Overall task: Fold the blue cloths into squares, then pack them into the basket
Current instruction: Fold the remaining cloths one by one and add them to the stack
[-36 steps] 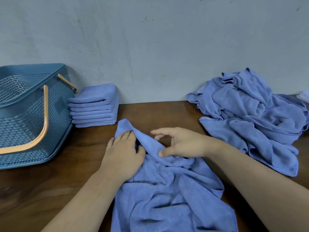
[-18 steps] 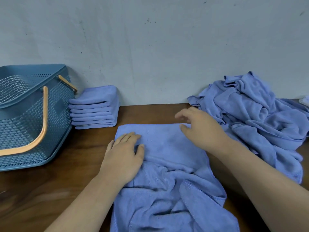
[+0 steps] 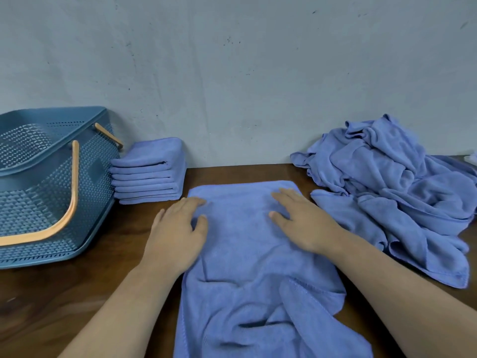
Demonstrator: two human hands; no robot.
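Both hands lie flat, fingers straight, pressing a blue cloth [image 3: 247, 244] on a brown table [image 3: 64, 293]. The left hand [image 3: 175, 233] covers the cloth's left edge, the right hand [image 3: 302, 223] its far right part. The cloth runs lengthwise away from the person, smooth at the far end, rumpled near. Left: folded cloths [image 3: 149, 171] stacked beside a blue basket [image 3: 46, 182]. Right: a loose heap of cloths [image 3: 400, 187]. No writing is legible.
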